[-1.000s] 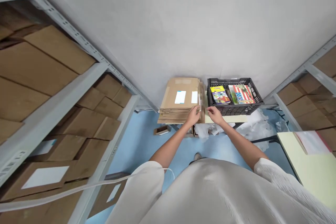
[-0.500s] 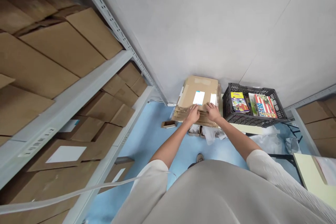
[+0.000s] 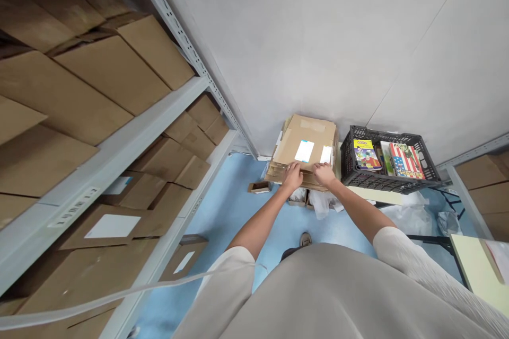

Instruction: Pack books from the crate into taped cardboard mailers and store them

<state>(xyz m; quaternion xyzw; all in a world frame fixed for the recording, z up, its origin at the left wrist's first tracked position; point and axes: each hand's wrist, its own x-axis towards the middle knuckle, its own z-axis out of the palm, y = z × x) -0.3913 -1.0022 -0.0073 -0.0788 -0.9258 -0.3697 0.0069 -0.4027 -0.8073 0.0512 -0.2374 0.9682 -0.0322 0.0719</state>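
A stack of flattened cardboard (image 3: 306, 135) lies against the wall, its top sheet bearing two white labels and a strip of tape. At the stack's near edge, my left hand (image 3: 292, 176) has its fingers curled over the cardboard, left of centre. My right hand (image 3: 323, 174) grips the same edge a little to the right, below the smaller label. Both thumbs are partly hidden. Right of the stack stands a black plastic crate (image 3: 392, 184) holding books, among them a yellow-and-purple one (image 3: 366, 154) and one with red and white stripes (image 3: 406, 160).
Metal shelves (image 3: 151, 103) filled with cardboard boxes rise on the left. A small open box (image 3: 260, 187) and plastic bags (image 3: 323, 202) sit by the stack's base. A pale table (image 3: 473, 265) and another shelf (image 3: 469, 196) are at right. A white cord (image 3: 131, 291) crosses the lower left.
The whole view has shifted slightly, so the scene sits a little further right. My hands stay at the stack's near edge, and their fingers look more curled around the cardboard.
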